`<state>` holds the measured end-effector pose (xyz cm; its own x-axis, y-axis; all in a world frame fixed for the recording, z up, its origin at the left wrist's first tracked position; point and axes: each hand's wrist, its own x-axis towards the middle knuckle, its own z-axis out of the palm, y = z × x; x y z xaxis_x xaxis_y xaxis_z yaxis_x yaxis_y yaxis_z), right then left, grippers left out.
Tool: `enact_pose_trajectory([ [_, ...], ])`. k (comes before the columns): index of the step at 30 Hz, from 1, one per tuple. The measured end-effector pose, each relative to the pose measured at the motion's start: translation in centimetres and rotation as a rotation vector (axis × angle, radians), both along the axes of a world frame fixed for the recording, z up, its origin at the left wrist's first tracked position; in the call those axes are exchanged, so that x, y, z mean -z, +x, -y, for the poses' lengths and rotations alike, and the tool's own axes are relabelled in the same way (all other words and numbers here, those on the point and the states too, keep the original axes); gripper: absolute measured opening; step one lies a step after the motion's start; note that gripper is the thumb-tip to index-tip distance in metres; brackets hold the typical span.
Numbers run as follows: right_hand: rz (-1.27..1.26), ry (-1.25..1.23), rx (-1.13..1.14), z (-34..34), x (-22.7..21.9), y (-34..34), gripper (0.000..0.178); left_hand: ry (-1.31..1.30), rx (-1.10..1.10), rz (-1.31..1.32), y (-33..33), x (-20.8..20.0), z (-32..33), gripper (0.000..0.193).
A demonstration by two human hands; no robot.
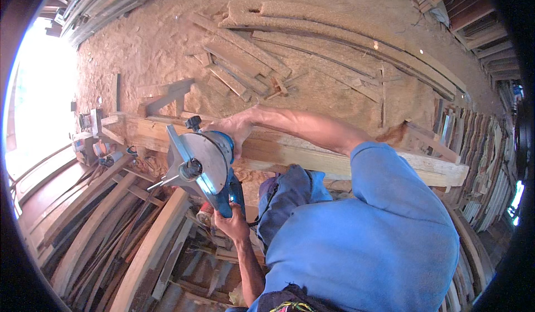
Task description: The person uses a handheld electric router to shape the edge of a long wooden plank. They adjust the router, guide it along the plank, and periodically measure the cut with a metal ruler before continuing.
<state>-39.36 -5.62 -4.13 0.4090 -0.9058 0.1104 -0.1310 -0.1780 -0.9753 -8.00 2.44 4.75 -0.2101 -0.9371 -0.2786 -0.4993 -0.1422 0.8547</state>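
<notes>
A blue and grey circular saw (209,164) is held up on its side over the near-left part of a long wooden beam. Its round metal guard faces up, and a black knob (193,123) sticks out beside the flat base plate (178,145). My left hand (232,223) is closed round the blue handle at the saw's near end. Across the beam, my right hand (238,128) grips the far side of the saw body, its fingertips partly hidden behind the tool. The pale timber beam (329,161) runs left to right in front of my body.
Offcuts and thin boards (239,69) lie on the sawdust-covered ground beyond the beam. Long curved planks (345,39) stretch toward the far right. Stacked curved timbers (147,245) fill the near left. Other tools (95,145) sit at the beam's left end. Wooden pieces (473,145) stand in rows at right.
</notes>
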Motion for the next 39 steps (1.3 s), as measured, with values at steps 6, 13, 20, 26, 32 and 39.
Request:
enact_pose_trajectory([
  [6, -0.009, 0.028, 0.008, 0.1, 0.5, 0.1, 0.138, -0.008, -0.012, -0.006, -0.3, -0.1, -0.2, 0.015],
  [13, 0.016, 0.069, -0.044, 0.4, -0.7, -0.4, 0.14, 0.066, -0.028, -0.024, -0.3, -0.4, -0.1, 0.015],
  [20, -0.05, -0.075, 0.176, -2.8, -1.4, 1.1, 0.126, 0.01, -0.04, 0.007, -0.7, -0.7, -0.3, 0.015],
  [26, -0.216, -0.135, 0.522, -9.3, 0.5, 3.9, 0.115, 0.016, -0.047, -0.031, -0.6, -0.5, -0.3, 0.015],
  [32, -0.234, -0.027, 0.523, -14.5, 0.4, 3.6, 0.079, -0.041, -0.01, -0.021, -0.9, -0.6, -0.2, 0.014],
  [39, -0.188, -0.051, 0.732, -14.0, 3.2, 3.1, 0.059, 0.081, -0.026, 0.051, -0.8, -1.5, -0.2, 0.014],
])
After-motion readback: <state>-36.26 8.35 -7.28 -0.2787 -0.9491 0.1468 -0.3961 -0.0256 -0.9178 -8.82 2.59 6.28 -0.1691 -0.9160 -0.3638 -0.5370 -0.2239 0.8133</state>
